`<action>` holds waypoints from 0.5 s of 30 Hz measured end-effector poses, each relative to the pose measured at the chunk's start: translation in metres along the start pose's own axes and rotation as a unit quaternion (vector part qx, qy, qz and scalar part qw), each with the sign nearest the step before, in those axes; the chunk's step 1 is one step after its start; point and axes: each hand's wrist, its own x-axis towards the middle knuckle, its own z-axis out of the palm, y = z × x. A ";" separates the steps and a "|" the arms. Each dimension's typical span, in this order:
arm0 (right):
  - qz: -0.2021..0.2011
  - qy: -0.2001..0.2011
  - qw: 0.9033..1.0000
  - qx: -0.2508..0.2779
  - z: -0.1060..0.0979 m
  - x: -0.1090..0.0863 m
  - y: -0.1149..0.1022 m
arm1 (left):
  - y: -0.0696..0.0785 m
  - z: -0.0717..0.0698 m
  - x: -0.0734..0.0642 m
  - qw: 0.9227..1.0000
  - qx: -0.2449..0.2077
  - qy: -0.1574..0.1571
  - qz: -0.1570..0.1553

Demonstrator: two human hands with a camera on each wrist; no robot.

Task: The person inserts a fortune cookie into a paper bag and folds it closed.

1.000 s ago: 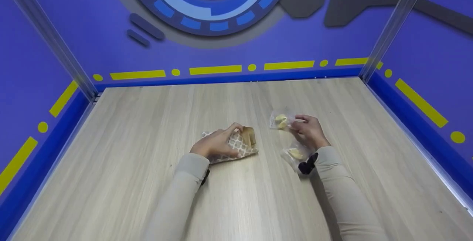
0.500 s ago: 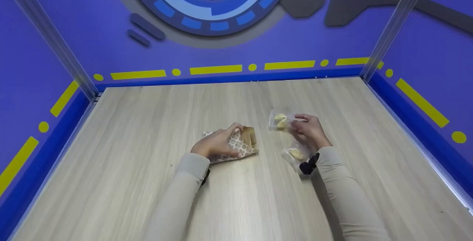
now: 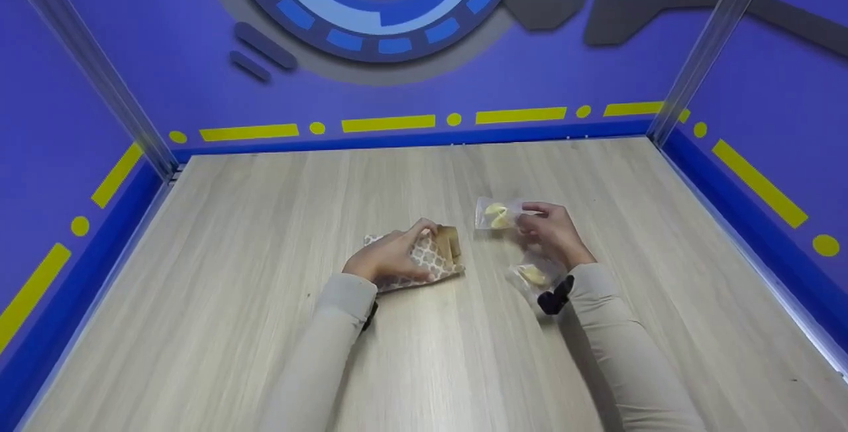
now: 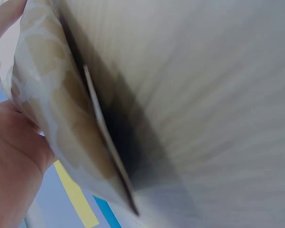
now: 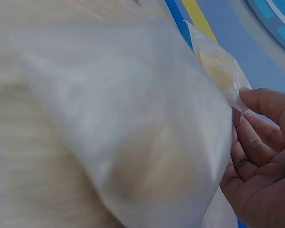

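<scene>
My left hand (image 3: 391, 256) grips a paper bag (image 3: 427, 260) with a white-and-tan lattice print, fingers over its top. The bag lies on its side, its brown inside showing at the mouth, which faces right. To its right, my right hand (image 3: 553, 230) pinches the edge of a clear packet with a pale-yellow fortune cookie (image 3: 497, 215) in it between thumb and fingers. A second wrapped fortune cookie (image 3: 532, 276) is below that hand, close to the wrist; in the right wrist view its blurred wrapper (image 5: 133, 104) fills the middle, overlapping the fingers.
The pale wood-grain tabletop (image 3: 265, 220) surrounds both hands. Blue-purple panels (image 3: 397, 97) with yellow markings enclose the back and sides, with metal posts (image 3: 695, 61) at the corners. A black wrist strap (image 3: 555, 296) sits at the right cuff.
The fortune cookie pinched in my right hand has shifted slightly left, towards the bag, and its packet has turned a little. My left hand and the bag stay where they were.
</scene>
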 end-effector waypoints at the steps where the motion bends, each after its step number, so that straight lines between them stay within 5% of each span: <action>1: -0.003 0.000 1.000 -0.003 0.000 -0.001 -0.001 | 0.000 0.000 0.000 1.000 0.001 -0.001 0.001; 15: -0.036 -0.031 0.999 -0.018 0.010 -0.011 -0.007 | 0.000 -0.001 0.001 1.000 -0.007 -0.001 0.005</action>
